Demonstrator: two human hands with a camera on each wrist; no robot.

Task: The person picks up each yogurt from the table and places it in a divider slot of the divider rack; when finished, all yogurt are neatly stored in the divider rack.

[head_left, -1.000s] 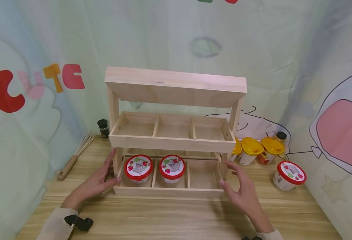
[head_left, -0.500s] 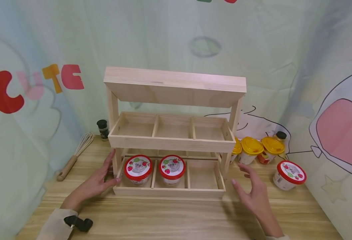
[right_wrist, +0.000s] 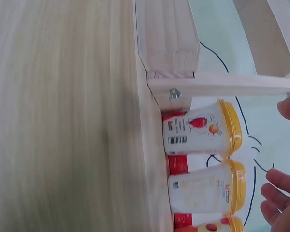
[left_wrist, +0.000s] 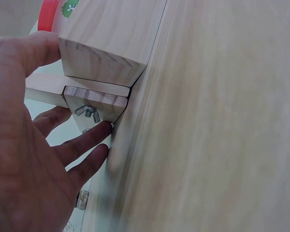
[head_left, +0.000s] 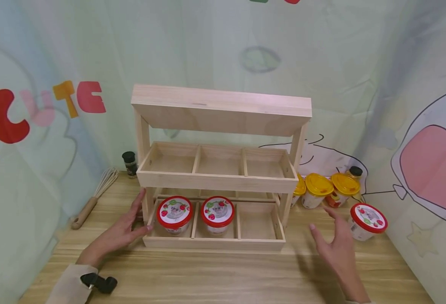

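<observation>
2 red-lidded tubs (head_left: pixel 175 213) sit in the lower tray (head_left: pixel 215 244) of the wooden rack (head_left: pixel 217 180). The left hand (head_left: pixel 120 230), fingers spread, touches its left end; the right hand (head_left: pixel 336 248), also spread, has moved rightward beside a loose tub (head_left: pixel 368 220), seemingly leaving 1 hand steadying.

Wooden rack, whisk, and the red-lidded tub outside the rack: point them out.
Wooden rack (head_left: pixel 217 181), head view: front board of its upper tier.
Whisk (head_left: pixel 92 202), head view: upper part of its handle.
Red-lidded tub (head_left: pixel 368 218), head view: printed top of its lid.
</observation>
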